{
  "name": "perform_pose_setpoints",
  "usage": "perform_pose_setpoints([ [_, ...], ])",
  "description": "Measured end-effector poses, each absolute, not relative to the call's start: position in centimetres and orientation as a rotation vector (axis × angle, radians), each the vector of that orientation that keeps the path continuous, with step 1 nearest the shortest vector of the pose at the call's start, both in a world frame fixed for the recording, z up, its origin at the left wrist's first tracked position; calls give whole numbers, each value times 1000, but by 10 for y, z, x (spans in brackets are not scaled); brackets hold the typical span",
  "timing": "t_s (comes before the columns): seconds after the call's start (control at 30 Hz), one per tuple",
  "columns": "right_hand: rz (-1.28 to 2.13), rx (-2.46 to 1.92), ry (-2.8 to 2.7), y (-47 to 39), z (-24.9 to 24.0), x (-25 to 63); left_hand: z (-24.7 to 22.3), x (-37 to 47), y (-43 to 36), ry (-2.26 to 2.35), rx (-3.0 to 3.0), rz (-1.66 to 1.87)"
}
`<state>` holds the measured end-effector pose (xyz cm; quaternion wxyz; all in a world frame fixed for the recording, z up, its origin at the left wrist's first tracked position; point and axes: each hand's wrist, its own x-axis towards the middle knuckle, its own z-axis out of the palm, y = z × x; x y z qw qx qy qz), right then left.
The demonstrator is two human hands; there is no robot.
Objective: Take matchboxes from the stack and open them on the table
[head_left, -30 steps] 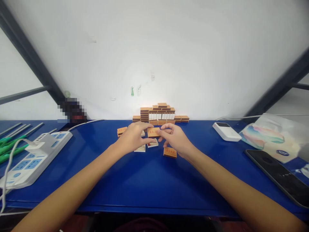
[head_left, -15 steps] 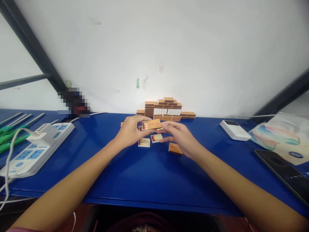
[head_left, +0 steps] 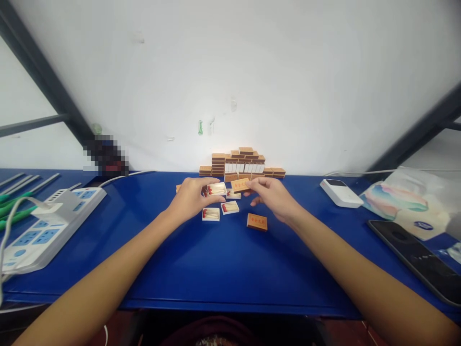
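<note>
My left hand holds a white matchbox tray full of red-tipped matches above the blue table. My right hand holds the orange matchbox sleeve, pulled clear of the tray to its right. Below the hands lie two open trays of matches and a third tray partly hidden behind them. A closed orange matchbox lies flat just in front of my right hand.
A stack of orange matchboxes stands against the white wall. A white power strip with cables lies at left, with green-handled tools beyond. At right are a white device, a tissue pack and a black phone.
The tray slid out of the sleeve: half a second ago it was partly pushed out in my left hand, and now each hand holds one part, apart from each other.
</note>
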<state>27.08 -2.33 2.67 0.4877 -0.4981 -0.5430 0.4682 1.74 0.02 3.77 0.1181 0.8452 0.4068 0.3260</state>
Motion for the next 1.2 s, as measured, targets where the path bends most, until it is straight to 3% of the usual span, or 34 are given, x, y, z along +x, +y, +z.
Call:
perform_pose_setpoints([
  [0.2, 657, -1529, -1134, 20, 29, 346, 36, 15, 5, 1265, 2503, 860],
  [0.4, 664, -1709, -1055, 52, 12, 399, 33, 18, 3, 1169, 2581, 782],
  [0.73, 546, -1702, -1069, 69, -14, 411, 28, 12, 7, 1196, 2594, 562],
  [0.93, 165, -1939, -1320, 46, 10, 417, 30, 7, 7, 1205, 2664, 590],
  [1.0, 307, -1842, -1598, 28, 25, 403, 31, 8, 6, 1183, 2676, 574],
  [1.1, 824, -1584, -2055, -2, 44, 366, 32, 9, 5, 1157, 2687, 533],
  [1.2, 907, -1551, -2356, -28, 50, 330, 33, 10, 4, 1149, 2681, 592],
])
